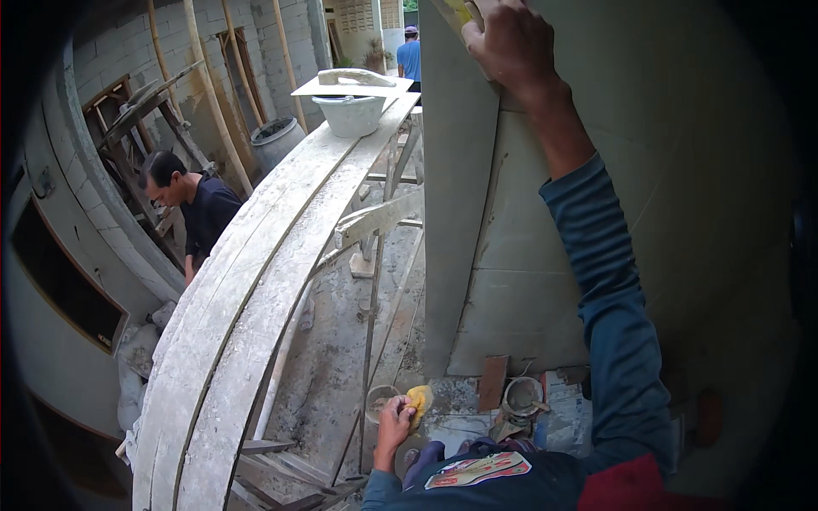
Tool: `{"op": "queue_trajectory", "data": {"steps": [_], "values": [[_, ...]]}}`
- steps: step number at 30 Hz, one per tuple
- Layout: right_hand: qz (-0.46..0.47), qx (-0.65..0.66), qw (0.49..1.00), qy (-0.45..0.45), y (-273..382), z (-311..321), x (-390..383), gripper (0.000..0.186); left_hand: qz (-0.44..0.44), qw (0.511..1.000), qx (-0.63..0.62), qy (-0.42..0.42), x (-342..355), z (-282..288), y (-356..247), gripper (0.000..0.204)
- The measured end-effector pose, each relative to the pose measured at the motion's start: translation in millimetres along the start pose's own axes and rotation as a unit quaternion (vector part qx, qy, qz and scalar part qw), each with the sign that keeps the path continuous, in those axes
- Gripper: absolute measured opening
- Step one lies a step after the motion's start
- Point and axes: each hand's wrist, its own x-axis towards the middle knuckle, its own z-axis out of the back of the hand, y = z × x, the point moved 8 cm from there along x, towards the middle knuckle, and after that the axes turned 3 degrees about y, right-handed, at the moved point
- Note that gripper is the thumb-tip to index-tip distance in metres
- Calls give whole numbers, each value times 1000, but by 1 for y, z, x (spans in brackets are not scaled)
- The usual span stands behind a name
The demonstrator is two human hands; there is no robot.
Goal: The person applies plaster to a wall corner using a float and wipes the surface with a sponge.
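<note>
High on the pale wall (pixel 562 230), at the top edge of the view, my right hand (pixel 515 51) is closed around a flat, pale tool with a yellow part (pixel 458 19). Part of this tool is cut off by the frame, so its exact kind is unclear. Its edge lies against the top of the smooth grey wall corner (pixel 460 221). Down low, close to my body, my left hand (pixel 394 426) grips a crumpled yellow sponge (pixel 418 404) between fingers and thumb, apart from the wall.
Long, dusty scaffold planks (pixel 256 298) run along my left. A grey bucket (pixel 351 116) with a plastering float (pixel 354 83) across its top stands at their far end. Below me are a small bucket (pixel 522 396) and a brown board (pixel 492 383). A person (pixel 204 209) stands beyond the planks.
</note>
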Motion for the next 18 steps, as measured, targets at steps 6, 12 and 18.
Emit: {"op": "queue_trajectory", "data": {"steps": [6, 12, 18], "values": [[51, 80, 982, 163, 64, -49, -203, 39, 32, 999, -33, -2, -7, 11, 2, 20], [-30, 224, 935, 273, 86, -44, -346, 40, 32, 999, -12, -14, -17, 32, 0, 19], [-59, 122, 991, 17, 31, 19, -172, 39, 11, 1000, -7, -29, -22, 49, -4, 20]]}}
